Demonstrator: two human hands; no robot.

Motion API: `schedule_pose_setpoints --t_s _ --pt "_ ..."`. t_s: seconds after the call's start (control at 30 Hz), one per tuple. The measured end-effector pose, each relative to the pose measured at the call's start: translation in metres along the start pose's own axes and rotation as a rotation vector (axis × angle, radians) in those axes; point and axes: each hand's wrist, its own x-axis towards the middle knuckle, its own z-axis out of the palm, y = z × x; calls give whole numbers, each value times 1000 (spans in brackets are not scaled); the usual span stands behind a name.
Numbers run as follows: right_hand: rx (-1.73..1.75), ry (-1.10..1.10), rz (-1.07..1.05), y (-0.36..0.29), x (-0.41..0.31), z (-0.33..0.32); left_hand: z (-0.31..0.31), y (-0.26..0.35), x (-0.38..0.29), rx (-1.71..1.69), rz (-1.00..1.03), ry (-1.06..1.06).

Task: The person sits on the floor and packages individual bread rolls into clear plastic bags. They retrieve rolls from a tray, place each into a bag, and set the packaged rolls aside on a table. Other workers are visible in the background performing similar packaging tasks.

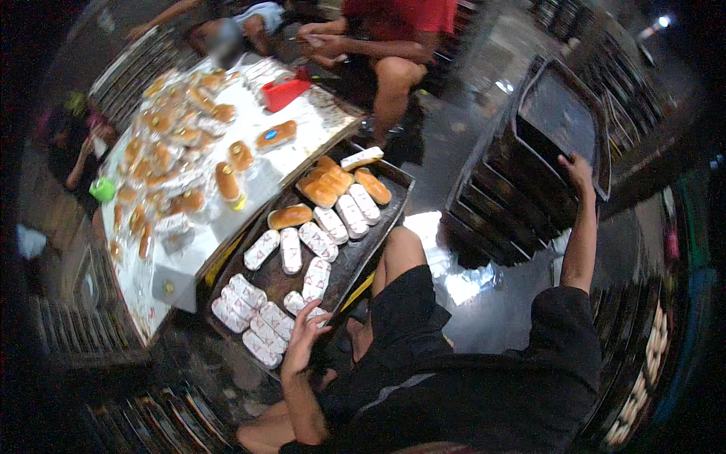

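Observation:
My left hand (303,339), fingers apart, is over the near right edge of a dark metal baking tray (351,267). Its fingertips overlap a paper-wrapped bread roll (296,303); whether they press on it is unclear. Several more wrapped rolls (266,332) lie at the tray's near end, others along its middle. Unwrapped brown rolls (326,184) are clustered at the far end, and a single one (290,217) rests by the left rim. Off to the right, my right hand (579,173) grips the rim of the top empty tray (561,108) of a stack.
Left of the tray stands a white table (227,244) with a heap of plastic-bagged rolls (176,147) and a red container (283,93). A person in red (397,28) sits across; other people are beyond the table. More tray stacks (635,363) line the right side.

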Motion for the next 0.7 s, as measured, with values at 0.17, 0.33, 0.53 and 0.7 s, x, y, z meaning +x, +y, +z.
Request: schedule_pose_setpoints --t_s 0.17,0.33,0.53,0.7 --pt "316 -106 -286 -5 29 44 -47 -22 -75 346 -252 265" --pt "-3 699 -424 -30 24 80 -87 0 -162 767 -166 701" --pt "237 733 -387 -170 -19 126 -154 110 -296 1346 -26 1545" --pt "369 646 -898 -268 -74 128 -201 277 -411 2065 -151 2120"
